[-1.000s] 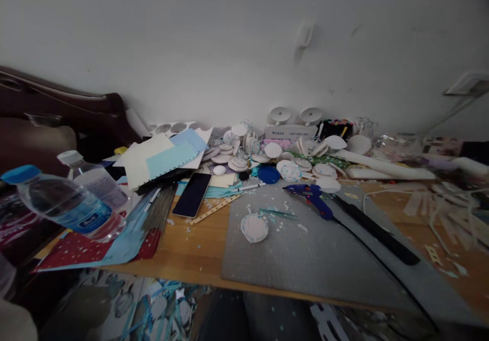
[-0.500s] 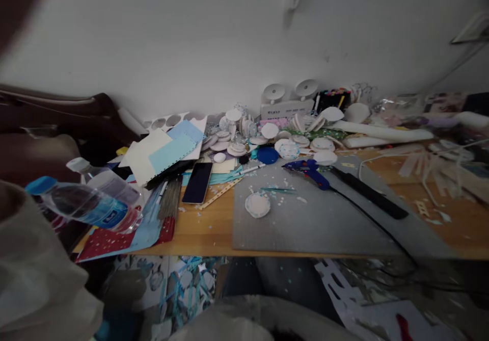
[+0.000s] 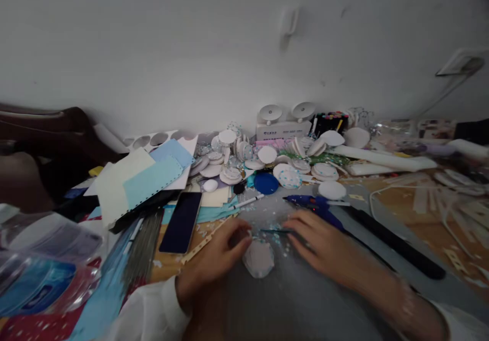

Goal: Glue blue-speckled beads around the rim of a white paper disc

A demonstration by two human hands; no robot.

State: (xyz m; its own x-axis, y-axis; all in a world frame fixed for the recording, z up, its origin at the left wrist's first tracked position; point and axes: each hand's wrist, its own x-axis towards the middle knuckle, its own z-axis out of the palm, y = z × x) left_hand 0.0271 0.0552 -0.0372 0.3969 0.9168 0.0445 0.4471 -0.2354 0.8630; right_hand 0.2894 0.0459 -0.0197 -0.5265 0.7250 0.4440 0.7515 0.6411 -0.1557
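Observation:
Both my hands lie on the grey mat (image 3: 324,300), with white sleeves at the wrists. My left hand (image 3: 214,257) is curled, and its fingertips touch the left edge of a white round disc (image 3: 260,258) with pale blue specks. My right hand (image 3: 321,241) lies flat with its fingers stretched left, their tips at a thin teal tool (image 3: 272,230) just above the disc. A blue glue gun (image 3: 311,203) lies right behind my right hand, with its black cord (image 3: 393,241) running off to the right. Neither hand has lifted anything.
A dark phone (image 3: 181,222) lies left of my left hand. Behind are many white discs (image 3: 229,170), a blue lid (image 3: 266,183), coloured paper sheets (image 3: 141,180) and a white box (image 3: 281,127) by the wall. Plastic bottles (image 3: 34,274) lie at the near left.
Both hands have come into view and settled on the mat by the disc. The view has shifted closer to the table, and the bottles now sit lower at the left.

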